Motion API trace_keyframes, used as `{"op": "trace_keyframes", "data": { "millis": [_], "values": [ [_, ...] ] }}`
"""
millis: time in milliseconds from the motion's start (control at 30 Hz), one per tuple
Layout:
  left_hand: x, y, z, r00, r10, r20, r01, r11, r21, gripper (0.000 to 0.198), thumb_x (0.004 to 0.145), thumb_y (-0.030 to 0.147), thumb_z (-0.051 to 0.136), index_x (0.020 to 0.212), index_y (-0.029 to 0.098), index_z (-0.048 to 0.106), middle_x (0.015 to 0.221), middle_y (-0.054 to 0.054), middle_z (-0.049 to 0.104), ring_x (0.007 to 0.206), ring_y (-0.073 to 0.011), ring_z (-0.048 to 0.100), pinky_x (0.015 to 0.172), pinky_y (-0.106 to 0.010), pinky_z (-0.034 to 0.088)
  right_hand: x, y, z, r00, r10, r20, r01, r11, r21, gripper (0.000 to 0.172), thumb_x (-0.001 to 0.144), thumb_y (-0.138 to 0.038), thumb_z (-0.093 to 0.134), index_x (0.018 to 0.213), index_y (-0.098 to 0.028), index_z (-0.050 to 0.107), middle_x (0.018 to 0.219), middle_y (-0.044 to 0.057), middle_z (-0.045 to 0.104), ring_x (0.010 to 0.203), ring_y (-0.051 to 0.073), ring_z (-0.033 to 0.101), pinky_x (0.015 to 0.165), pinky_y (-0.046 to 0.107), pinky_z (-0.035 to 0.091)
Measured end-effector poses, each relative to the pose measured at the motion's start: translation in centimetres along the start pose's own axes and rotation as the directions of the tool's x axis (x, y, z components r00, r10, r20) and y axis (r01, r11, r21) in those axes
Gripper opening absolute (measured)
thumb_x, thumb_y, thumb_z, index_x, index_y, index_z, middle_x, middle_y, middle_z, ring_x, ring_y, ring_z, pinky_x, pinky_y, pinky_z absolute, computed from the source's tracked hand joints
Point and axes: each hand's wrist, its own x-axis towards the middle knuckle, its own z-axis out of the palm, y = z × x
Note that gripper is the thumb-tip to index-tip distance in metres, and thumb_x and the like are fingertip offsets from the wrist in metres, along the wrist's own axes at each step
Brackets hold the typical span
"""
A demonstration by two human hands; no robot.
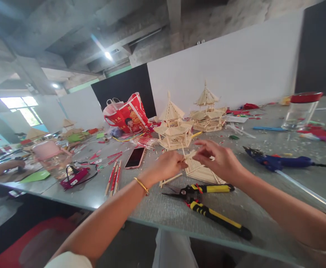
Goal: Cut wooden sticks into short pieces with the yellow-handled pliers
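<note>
My left hand (167, 166) is closed in a pinch on a thin wooden stick (189, 155) held just above the glass table (157, 208). My right hand (220, 158) pinches the other end of the same stick, its other fingers spread. Right below the hands lies a flat triangular roof panel (202, 173) made of glued sticks, with a loose stick piece (170, 180) beside it. A gold bangle sits on my left wrist. Behind the hands stand two stick pagoda models (174, 128), the second one (207, 111) further back.
Yellow-and-black cutters (207, 203) lie near the table's front edge. A blue glue gun (277, 161) lies to the right, a phone (135, 157) and red-wrapped chopsticks (113, 178) to the left. A red bag (128, 115), a jar (300, 110) and another person's arm (1, 167) are further off.
</note>
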Motion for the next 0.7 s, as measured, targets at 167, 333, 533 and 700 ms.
{"op": "trace_keyframes", "data": {
  "millis": [167,333,533,700],
  "values": [
    [0.5,-4.1,1.4,0.955,-0.290,0.065,0.282,0.815,-0.507,0.018,0.077,0.032,0.058,0.077,0.015,0.059,0.052,0.002,0.058,0.045,-0.0102,0.057,0.048,-0.021,0.043,0.2,0.5,0.2,0.998,0.058,0.030,-0.055,0.992,-0.111,0.029,0.080,-0.035,0.053,0.103,-0.017,0.056,0.070,0.002,0.066,0.060,0.014,0.058,0.059,0.027,0.043],
    [0.6,-5.8,4.1,0.922,-0.384,0.042,0.339,0.753,-0.563,0.014,0.071,0.026,0.064,0.070,0.014,0.059,0.051,0.002,0.057,0.046,-0.0113,0.057,0.047,-0.022,0.045,0.0,0.3,0.7,0.997,0.027,0.076,-0.010,0.976,-0.218,0.023,0.079,-0.030,0.050,0.096,-0.017,0.059,0.066,0.000,0.066,0.057,0.013,0.059,0.056,0.025,0.042],
    [0.3,-4.9,4.2,0.942,-0.331,0.046,0.300,0.776,-0.555,0.015,0.073,0.029,0.061,0.070,0.014,0.060,0.054,0.001,0.060,0.049,-0.0119,0.059,0.047,-0.021,0.044,-0.2,0.9,1.0,0.993,0.021,0.113,0.014,0.956,-0.295,0.022,0.080,-0.028,0.051,0.096,-0.016,0.062,0.073,0.003,0.069,0.065,0.014,0.063,0.060,0.024,0.044],
    [0.3,-4.5,4.0,0.947,-0.318,0.038,0.291,0.808,-0.513,0.015,0.073,0.029,0.060,0.069,0.015,0.060,0.053,0.001,0.059,0.050,-0.0115,0.059,0.048,-0.020,0.044,-0.3,1.3,1.0,0.993,-0.026,0.116,0.063,0.942,-0.328,0.020,0.081,-0.026,0.050,0.094,-0.017,0.062,0.074,0.003,0.070,0.065,0.015,0.064,0.060,0.024,0.044]
  ]
}}
